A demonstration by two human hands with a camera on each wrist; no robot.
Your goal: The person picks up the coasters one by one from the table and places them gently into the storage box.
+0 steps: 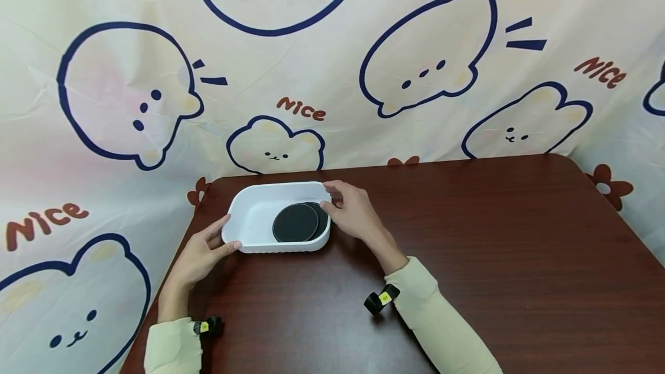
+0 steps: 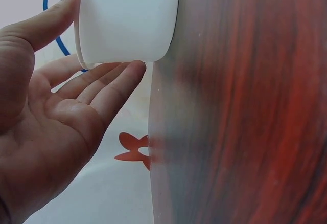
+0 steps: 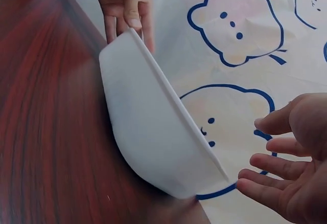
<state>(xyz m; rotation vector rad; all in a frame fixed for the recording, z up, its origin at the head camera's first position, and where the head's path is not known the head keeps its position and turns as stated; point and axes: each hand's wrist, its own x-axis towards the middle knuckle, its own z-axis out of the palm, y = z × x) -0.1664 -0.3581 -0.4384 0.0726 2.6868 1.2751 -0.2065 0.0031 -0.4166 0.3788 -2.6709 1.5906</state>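
A white, oblong plastic basket [image 1: 254, 212] with rounded corners sits near the far left of the table. Inside its right half lie two flat, round black discs, the front disc [image 1: 295, 223] overlapping the other disc [image 1: 322, 221]. My left hand [image 1: 200, 255] holds the basket's left end, thumb at the rim and fingers against the outer wall, as the left wrist view shows. At the opposite end is my right hand [image 1: 353, 209], its fingers loosely spread close to the rim. In the right wrist view, those fingers [image 3: 278, 168] stand a little apart from the wall.
The dark brown wooden table [image 1: 467, 258] stretches to the right and toward me. Behind and at the left hangs a pale cloth [image 1: 343, 149] with bear drawings. Small black devices [image 1: 381, 299] are strapped at both wrists.
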